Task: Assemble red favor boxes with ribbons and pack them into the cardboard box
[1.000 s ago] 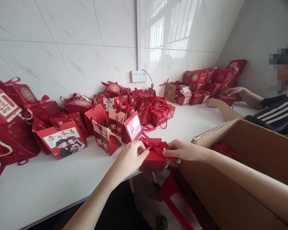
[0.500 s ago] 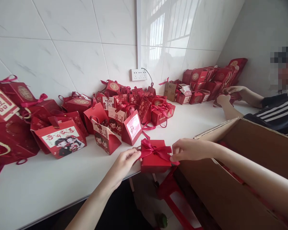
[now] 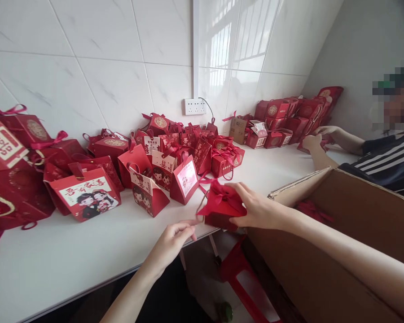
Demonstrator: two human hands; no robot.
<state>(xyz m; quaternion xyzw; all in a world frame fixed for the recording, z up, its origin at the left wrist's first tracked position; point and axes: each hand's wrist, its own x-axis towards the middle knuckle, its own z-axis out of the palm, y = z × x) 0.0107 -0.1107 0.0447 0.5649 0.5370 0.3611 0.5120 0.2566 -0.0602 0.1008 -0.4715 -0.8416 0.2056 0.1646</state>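
Note:
A small red gift box (image 3: 222,214) with a dark red ribbon bow on its top sits near the table's front edge. My right hand (image 3: 257,207) grips it from the right, fingers over the top and thumb low on the front side. Just left of the box is my left hand (image 3: 178,237), partly curled, with its index finger stretched toward a twisted cord handle (image 3: 199,206) on the box's left. I see nothing held in it; whether the fingertip touches the cord I cannot tell.
Several red gift boxes (image 3: 87,197) crowd the white table (image 3: 97,251) to the left and back. To the right stands an open cardboard box (image 3: 289,251) with red ribbon inside. A red stool (image 3: 242,282) is below. Another person's hands (image 3: 314,141) work at the far right.
Both hands have let go of the bow's ends. My right hand has taken hold of the box, which has turned and shifted slightly back and right. My left hand has drawn back.

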